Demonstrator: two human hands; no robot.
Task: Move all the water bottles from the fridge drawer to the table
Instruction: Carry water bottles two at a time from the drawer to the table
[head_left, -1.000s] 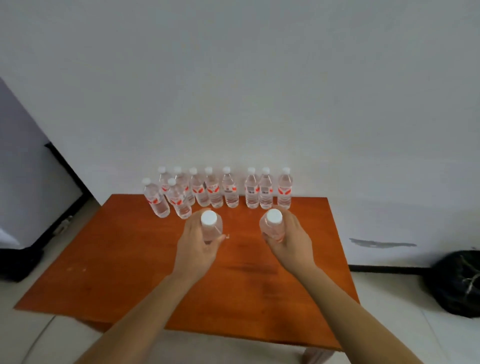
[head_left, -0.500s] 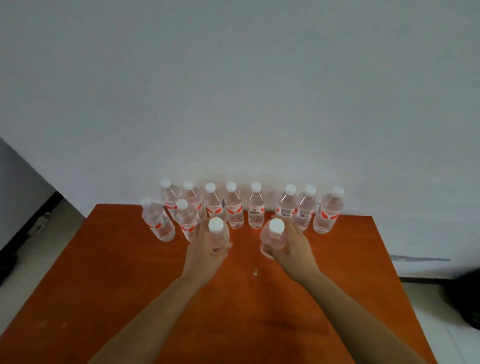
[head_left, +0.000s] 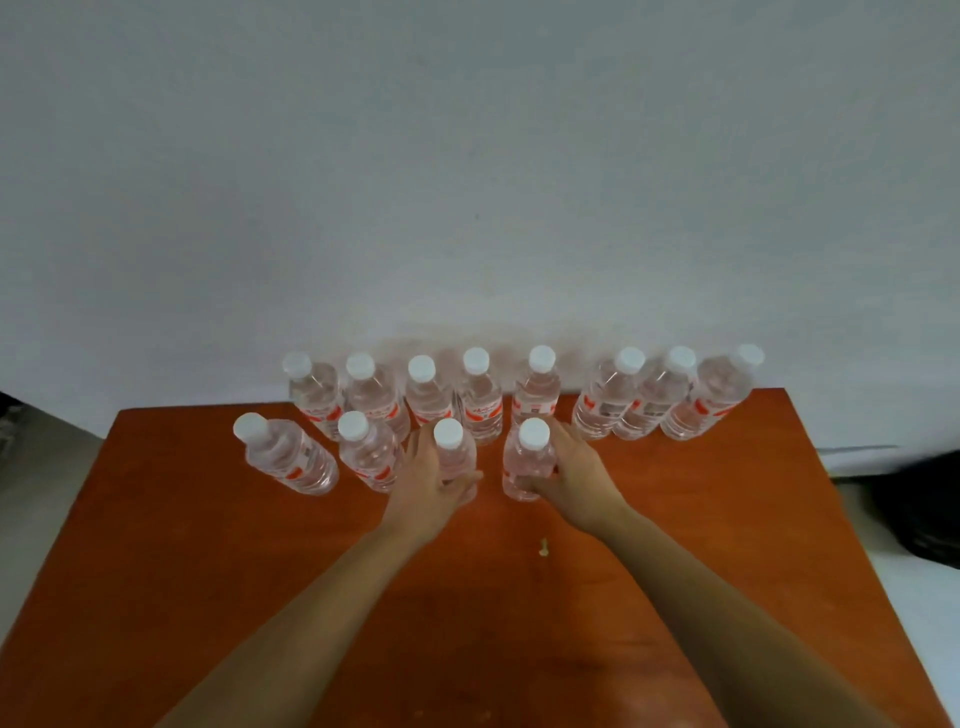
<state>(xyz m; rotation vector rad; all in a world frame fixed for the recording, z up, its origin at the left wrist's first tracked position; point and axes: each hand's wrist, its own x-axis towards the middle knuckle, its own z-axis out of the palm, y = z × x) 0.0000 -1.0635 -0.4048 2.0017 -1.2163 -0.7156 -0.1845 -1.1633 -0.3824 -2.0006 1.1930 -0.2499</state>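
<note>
Several clear water bottles with white caps and red labels stand on the orange wooden table (head_left: 208, 571). A back row (head_left: 540, 395) lines the wall edge, and two more bottles (head_left: 291, 457) stand in front at the left. My left hand (head_left: 431, 483) grips one upright bottle (head_left: 452, 452) in the front row. My right hand (head_left: 571, 473) grips another upright bottle (head_left: 527, 462) just to its right. Both bottles appear to stand on the tabletop. No fridge drawer is in view.
A white wall rises right behind the table. A dark bag (head_left: 919, 499) lies on the floor at the right. A small pale scrap (head_left: 543, 546) sits on the table between my forearms. The table's near half holds only my arms.
Both hands carried their bottles forward toward the standing rows, and the bottles now sit low at the tabletop. My view moved closer and tilted down over the table.
</note>
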